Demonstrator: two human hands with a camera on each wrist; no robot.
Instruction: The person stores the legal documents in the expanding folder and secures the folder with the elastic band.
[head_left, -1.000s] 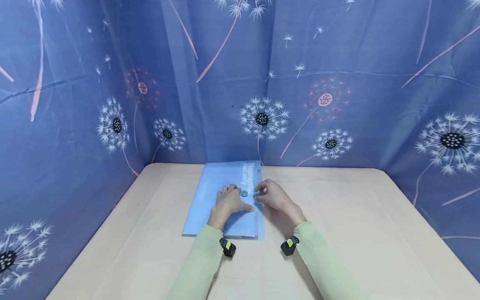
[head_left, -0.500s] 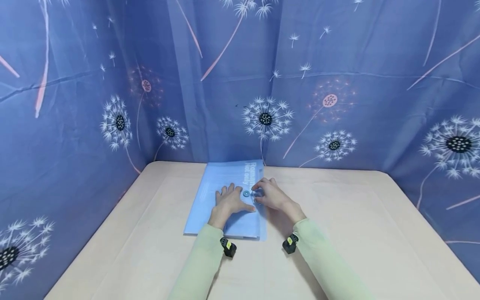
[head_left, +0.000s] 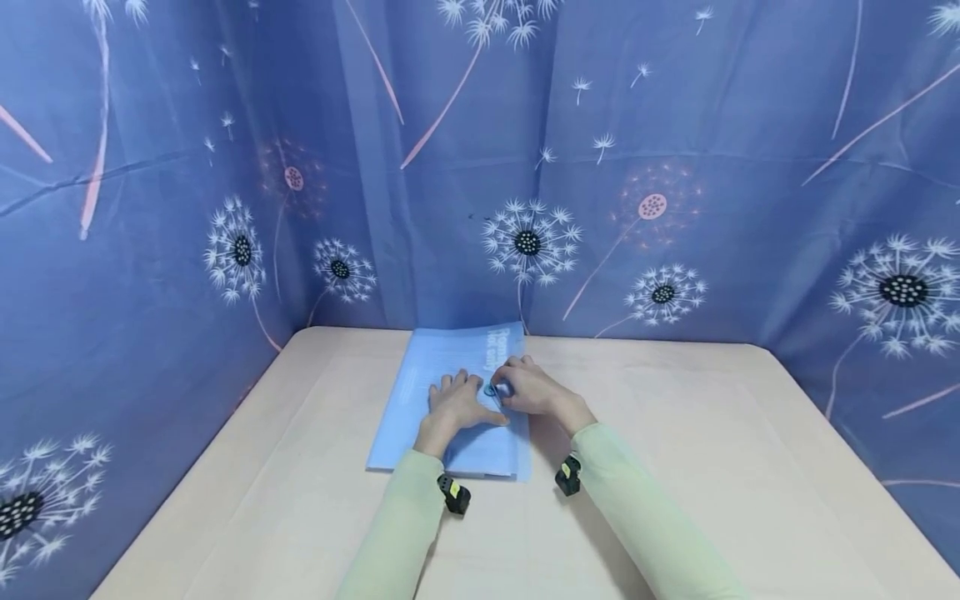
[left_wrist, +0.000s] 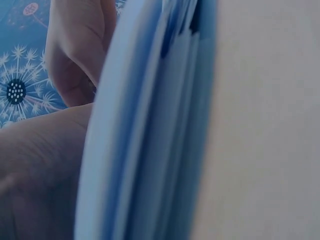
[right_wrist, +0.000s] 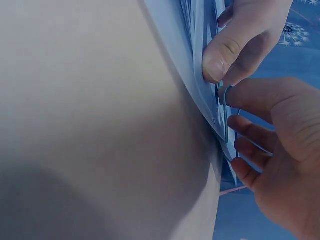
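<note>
A blue translucent document folder (head_left: 408, 421) with white print lies on the table (head_left: 285, 500). My left hand (head_left: 455, 407) presses on it with spread fingers, thumb toward its right edge. Just right of that hand is a round button (head_left: 490, 390) on the folder. My right hand (head_left: 534, 389) is at the button, pinching a thin blue cord (right_wrist: 226, 117) that loops at the folder's edge in the right wrist view. The left thumb (right_wrist: 217, 62) rests on the flap there. Layered sheets (left_wrist: 172, 125) show inside the folder's side in the left wrist view.
A blue curtain (head_left: 420, 250) with dandelion prints hangs behind the table and along both sides. Black wrist cameras (head_left: 453, 494) sit on both sleeves. The folder reaches close to the table's back edge.
My right hand has moved left from the folder's right edge to the button, bringing the cord along. My left hand stays pressed on the folder.
</note>
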